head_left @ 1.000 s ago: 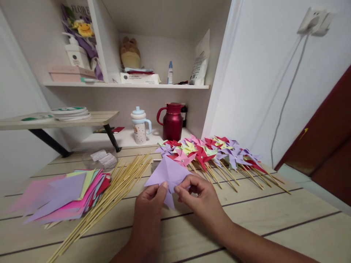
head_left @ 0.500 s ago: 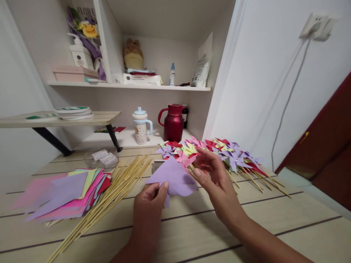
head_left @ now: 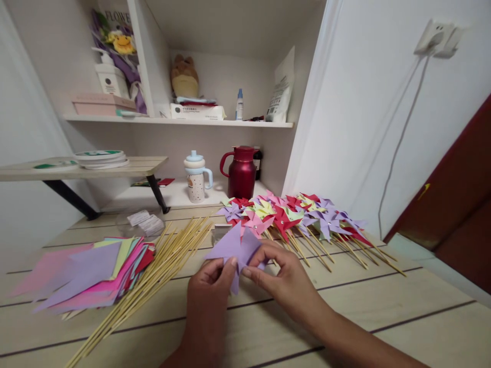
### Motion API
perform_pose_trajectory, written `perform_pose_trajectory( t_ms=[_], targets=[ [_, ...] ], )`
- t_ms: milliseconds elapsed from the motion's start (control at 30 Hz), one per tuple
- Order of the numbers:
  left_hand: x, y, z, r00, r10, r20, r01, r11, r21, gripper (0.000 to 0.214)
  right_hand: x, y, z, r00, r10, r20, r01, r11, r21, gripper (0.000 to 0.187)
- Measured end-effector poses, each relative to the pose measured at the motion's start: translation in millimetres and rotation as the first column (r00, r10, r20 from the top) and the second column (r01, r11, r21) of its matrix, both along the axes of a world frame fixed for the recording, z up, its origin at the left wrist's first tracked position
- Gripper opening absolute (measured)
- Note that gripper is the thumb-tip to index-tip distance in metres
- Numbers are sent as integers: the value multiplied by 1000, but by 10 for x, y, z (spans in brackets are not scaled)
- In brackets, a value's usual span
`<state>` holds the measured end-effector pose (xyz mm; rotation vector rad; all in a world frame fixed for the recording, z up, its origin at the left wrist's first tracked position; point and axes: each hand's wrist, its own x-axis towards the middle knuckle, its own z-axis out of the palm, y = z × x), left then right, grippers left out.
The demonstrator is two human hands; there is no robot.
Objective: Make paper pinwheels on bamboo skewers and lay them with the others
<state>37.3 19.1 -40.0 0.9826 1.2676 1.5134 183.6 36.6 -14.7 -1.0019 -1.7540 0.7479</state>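
Observation:
Above the table's middle, a purple paper pinwheel point(head_left: 226, 246) is held between my two hands, its points partly folded toward the centre. My left hand point(head_left: 210, 283) pinches it with thumb and fingers near the lower middle. From the other side, my right hand point(head_left: 282, 273) grips a paper flap between thumb and index finger. Just behind the paper is a small clear box point(head_left: 221, 231), partly hidden. Finished pinwheels on sticks point(head_left: 282, 222) in red, pink, purple and yellow lie in a heap beyond my right hand.
On the left lie coloured paper sheets point(head_left: 82, 271) beside a bundle of thin wooden sticks point(head_left: 153, 278). A round clear container point(head_left: 136, 220) holds small packets. Behind stand a speckled cup point(head_left: 196, 184), a red jug point(head_left: 241, 174) and a small raised stand point(head_left: 149, 164).
My right hand has come in leftward and down from beside the paper and now pinches a flap. The purple paper is folded further inward. My left hand keeps its hold.

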Motion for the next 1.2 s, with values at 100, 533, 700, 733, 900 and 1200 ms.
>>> perform_pose_trajectory(
  t_ms=[100,533,700,733,900,1200],
  targets=[
    [-7,-18,18,998,-49,33,49,999,-13,26,21,42,-23,999,-32,-25,30,997,-64,18],
    [2,20,-4,946,-249,206,247,968,36,28,100,188,9,995,-55,-82,38,981,-192,16],
    [-31,14,-1,981,-168,100,166,986,24,29,102,163,49,998,-40,-53,29,981,-190,17],
    [-37,13,6,987,-141,76,141,990,16,28,105,158,51,998,-37,-45,28,982,-187,17],
    [-48,15,19,998,-54,36,54,999,-4,25,114,134,45,1000,13,-15,-14,995,-102,18],
    [-36,12,0,995,-56,86,59,998,-34,25,119,133,44,998,51,-37,-54,996,-76,13]
  ],
)
